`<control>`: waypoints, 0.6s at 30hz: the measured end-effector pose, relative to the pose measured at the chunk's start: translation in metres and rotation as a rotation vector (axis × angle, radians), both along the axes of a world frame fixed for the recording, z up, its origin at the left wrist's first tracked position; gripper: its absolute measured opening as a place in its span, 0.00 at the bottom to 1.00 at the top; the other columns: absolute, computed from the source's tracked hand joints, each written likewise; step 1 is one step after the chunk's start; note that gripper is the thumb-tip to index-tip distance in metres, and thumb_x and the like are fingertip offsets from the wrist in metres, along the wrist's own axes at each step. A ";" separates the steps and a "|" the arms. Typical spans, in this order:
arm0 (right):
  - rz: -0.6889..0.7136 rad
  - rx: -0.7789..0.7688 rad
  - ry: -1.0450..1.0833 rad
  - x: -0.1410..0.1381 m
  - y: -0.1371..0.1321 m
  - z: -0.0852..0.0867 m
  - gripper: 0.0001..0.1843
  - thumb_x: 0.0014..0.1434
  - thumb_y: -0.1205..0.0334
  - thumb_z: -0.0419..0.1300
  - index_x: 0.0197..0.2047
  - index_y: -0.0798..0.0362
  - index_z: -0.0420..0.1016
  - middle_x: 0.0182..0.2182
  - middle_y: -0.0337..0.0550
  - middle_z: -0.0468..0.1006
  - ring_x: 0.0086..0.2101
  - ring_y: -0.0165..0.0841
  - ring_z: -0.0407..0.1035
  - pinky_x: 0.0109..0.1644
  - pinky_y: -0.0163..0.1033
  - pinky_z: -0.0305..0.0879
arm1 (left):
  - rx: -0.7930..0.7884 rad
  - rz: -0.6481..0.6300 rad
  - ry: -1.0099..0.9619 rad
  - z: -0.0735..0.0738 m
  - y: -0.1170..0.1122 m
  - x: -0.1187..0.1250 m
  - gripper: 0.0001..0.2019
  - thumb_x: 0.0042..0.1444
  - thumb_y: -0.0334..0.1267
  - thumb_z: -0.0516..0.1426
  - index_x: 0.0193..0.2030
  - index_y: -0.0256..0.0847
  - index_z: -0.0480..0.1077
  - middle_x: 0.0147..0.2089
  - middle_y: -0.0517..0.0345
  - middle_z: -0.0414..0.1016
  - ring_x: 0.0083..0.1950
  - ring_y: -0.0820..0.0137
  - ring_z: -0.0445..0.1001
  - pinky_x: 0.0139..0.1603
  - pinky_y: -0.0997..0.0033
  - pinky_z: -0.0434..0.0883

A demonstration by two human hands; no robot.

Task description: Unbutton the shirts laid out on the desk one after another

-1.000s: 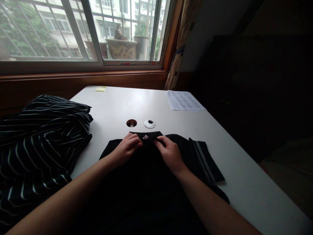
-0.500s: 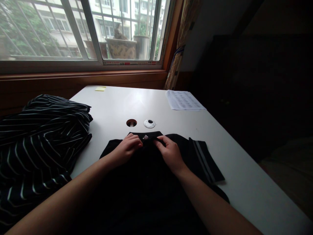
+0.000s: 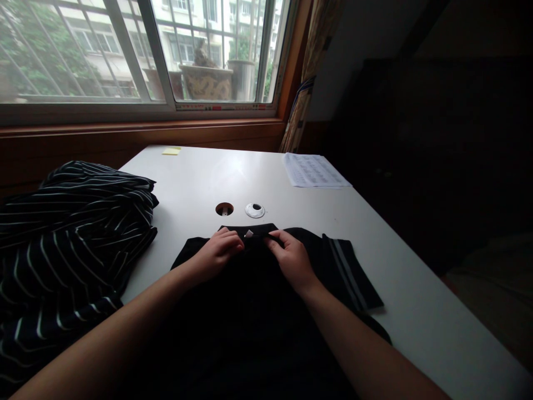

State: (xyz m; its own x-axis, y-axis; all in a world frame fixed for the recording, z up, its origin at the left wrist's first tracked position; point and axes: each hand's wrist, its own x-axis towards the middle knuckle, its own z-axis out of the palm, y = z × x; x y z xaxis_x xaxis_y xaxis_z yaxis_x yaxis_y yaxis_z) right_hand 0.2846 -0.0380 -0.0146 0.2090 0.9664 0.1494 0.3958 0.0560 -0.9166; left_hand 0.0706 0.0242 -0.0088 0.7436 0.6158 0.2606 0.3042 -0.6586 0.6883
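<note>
A black shirt [image 3: 250,311] with a collar lies spread on the white table, its lower part lost in shadow. Its right sleeve [image 3: 352,272] carries grey stripes near the cuff. My left hand [image 3: 222,247] is closed on the left side of the collar, fingers curled over the cloth. On the other side, my right hand [image 3: 289,255] pinches the collar edge between thumb and fingers. Between the two hands a small white label [image 3: 249,234] shows inside the neck.
A heap of black striped cloth [image 3: 75,239] covers the table's left side. Printed sheets [image 3: 314,170] lie at the back right, a yellow note [image 3: 171,150] at the back left. Beyond the collar are a cable hole [image 3: 224,209] and a round white cover [image 3: 255,210] on the table [image 3: 200,178].
Hardly anything differs. Both hands keep their hold on the collar, and the right fingers have shifted very slightly.
</note>
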 end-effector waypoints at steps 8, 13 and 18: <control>-0.025 -0.009 0.034 0.002 0.002 -0.004 0.12 0.58 0.54 0.60 0.39 0.52 0.79 0.32 0.41 0.80 0.34 0.37 0.72 0.38 0.39 0.64 | -0.028 0.004 -0.002 0.000 0.000 0.000 0.12 0.68 0.40 0.48 0.35 0.40 0.68 0.37 0.54 0.70 0.42 0.62 0.63 0.47 0.61 0.63; -0.036 -0.009 0.061 0.003 0.001 -0.003 0.12 0.58 0.54 0.61 0.38 0.52 0.79 0.32 0.41 0.80 0.34 0.37 0.72 0.38 0.39 0.64 | -0.030 0.004 -0.005 -0.001 0.000 0.000 0.12 0.68 0.40 0.49 0.35 0.40 0.68 0.37 0.54 0.70 0.43 0.62 0.63 0.47 0.61 0.62; -0.057 0.000 0.107 0.003 0.002 -0.005 0.12 0.57 0.54 0.61 0.38 0.52 0.79 0.33 0.42 0.81 0.35 0.38 0.72 0.39 0.40 0.65 | -0.048 0.017 0.002 0.002 0.000 0.000 0.12 0.68 0.40 0.48 0.35 0.40 0.68 0.38 0.54 0.69 0.43 0.62 0.63 0.47 0.62 0.63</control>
